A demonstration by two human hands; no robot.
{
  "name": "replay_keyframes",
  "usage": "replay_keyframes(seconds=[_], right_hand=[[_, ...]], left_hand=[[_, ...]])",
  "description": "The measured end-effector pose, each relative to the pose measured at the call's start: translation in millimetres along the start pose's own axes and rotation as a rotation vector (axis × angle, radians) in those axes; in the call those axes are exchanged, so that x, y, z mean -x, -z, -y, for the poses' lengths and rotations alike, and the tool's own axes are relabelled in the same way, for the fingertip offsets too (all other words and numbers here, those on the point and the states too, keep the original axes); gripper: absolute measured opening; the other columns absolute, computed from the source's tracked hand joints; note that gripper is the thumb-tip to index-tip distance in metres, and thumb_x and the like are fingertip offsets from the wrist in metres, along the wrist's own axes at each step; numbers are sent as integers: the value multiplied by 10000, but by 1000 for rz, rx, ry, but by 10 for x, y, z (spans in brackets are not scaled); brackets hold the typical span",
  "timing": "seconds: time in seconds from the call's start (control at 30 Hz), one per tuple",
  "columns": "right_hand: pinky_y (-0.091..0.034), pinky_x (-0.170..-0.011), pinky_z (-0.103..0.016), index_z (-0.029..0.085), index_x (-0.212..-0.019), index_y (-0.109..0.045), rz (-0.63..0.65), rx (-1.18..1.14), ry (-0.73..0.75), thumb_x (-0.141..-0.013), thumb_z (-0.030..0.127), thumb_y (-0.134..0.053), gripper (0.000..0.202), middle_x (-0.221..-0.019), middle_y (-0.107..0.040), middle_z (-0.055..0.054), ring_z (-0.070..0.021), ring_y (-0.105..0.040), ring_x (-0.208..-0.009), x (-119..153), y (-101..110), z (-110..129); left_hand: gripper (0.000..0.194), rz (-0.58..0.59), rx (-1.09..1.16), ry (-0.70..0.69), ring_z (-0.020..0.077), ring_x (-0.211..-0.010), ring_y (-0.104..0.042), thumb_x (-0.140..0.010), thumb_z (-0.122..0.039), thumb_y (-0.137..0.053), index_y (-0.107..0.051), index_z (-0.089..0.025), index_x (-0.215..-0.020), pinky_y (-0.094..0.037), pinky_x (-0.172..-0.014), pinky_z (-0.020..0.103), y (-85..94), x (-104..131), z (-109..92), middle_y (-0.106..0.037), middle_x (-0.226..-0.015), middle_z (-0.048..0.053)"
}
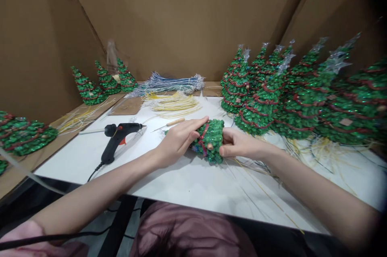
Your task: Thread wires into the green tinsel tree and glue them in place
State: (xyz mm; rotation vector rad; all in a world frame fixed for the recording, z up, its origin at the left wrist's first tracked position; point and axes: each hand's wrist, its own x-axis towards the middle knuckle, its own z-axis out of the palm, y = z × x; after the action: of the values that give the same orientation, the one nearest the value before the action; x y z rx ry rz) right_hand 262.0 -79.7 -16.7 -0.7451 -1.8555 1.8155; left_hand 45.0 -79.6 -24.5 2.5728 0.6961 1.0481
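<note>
A green miniature Christmas tree with a red garland and small ornaments lies on its side on the white tabletop, its base turned to the right. Over its upper part is my left hand, fingers stretched along it and thumb pressed against the near side. My right hand is closed at the base, thumb on the rim; its other fingertips are hidden behind or inside the base. Thin yellow and white wires trail from beneath my right hand across the table. The tip of the tree is mostly covered by my left hand.
A black hot glue gun lies to the left, its cord running off the near edge. An awl with a wooden handle lies behind my left hand. Yellow wires and a blue-white wire bundle are at the back. Several finished trees crowd the right.
</note>
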Motion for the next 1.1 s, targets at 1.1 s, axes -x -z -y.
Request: replay_keyframes(seconds=[1.1], right_hand=[[-237,-396,-156,95,-905,-571,3,-28,62,-573,577,-765,617,-647,-467,45,-30,-334,-487,-10,18,-55]], left_hand=[[466,184,-15,21,226,-1268,-430,-977,-278,-299,-293,-190,-1434,-358,-1042,372,146,-33,-40,-436,-1408,117]])
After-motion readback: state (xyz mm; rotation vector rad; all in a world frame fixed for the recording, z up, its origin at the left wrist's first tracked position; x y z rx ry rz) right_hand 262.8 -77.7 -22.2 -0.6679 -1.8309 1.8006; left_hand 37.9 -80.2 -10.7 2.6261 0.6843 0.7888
